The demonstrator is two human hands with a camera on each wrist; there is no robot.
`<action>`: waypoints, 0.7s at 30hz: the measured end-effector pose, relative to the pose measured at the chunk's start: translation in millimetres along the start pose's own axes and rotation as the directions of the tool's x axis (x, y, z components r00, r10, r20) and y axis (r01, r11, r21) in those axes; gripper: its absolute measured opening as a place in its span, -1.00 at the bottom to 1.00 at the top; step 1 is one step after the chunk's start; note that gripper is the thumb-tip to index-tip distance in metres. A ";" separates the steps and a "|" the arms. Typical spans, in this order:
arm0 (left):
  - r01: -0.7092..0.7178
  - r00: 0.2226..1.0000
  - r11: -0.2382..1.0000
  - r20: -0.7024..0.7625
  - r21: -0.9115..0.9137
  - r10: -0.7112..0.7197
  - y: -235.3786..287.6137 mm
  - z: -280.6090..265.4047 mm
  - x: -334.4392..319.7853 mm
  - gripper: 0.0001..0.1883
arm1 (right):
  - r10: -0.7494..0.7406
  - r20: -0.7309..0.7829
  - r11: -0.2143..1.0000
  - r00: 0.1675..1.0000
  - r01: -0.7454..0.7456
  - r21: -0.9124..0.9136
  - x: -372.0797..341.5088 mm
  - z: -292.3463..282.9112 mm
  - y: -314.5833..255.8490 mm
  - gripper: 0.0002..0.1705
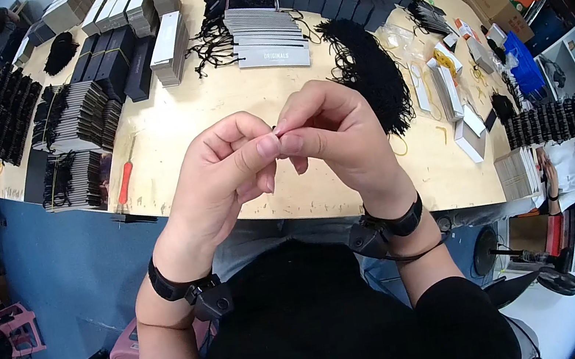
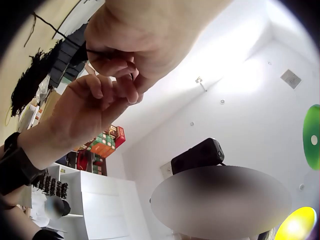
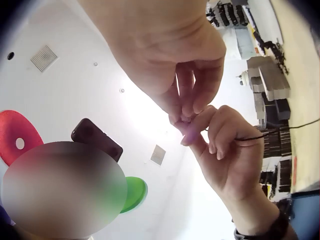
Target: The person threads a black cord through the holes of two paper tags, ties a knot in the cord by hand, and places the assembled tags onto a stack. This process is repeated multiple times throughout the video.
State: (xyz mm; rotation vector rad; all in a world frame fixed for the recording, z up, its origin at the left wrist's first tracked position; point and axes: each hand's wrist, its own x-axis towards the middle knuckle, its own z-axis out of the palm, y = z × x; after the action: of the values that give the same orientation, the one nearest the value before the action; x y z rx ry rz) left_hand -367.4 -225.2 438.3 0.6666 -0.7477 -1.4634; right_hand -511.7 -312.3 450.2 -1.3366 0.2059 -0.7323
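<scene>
My left hand (image 1: 215,164) and right hand (image 1: 344,137) meet fingertip to fingertip above the table's near edge. Between them, a thin black cord (image 3: 280,130) is pinched; only a tiny dark bit shows at the tips in the head view. In the right wrist view the cord runs across the left palm and trails off past it. The left wrist view also has the cord (image 2: 59,33) entering the curled left fingers. Thumb and forefinger of each hand press together, and the part of the cord inside the pinch is mostly hidden.
A stack of grey cards marked ORIGINALS (image 1: 276,57) lies beyond the hands. A heap of black cords (image 1: 373,77) is to its right. Bundled card stacks (image 1: 76,111) and a red-handled screwdriver (image 1: 125,180) lie at left. White boxes (image 1: 470,133) stand at right. Other people sit at the sides.
</scene>
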 end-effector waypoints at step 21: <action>-0.170 0.936 0.844 -0.186 0.508 0.300 -5.5 6.7 6.8 -0.88 | 0.112 -0.199 0.984 0.974 -0.081 0.156 -4.3 -3.8 9.8 -0.79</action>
State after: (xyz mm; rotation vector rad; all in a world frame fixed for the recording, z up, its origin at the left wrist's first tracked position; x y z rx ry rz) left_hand -376.2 -231.7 438.4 1.0863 -0.9644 -0.9329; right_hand -513.4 -312.4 439.0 -1.1024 0.3743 -0.7889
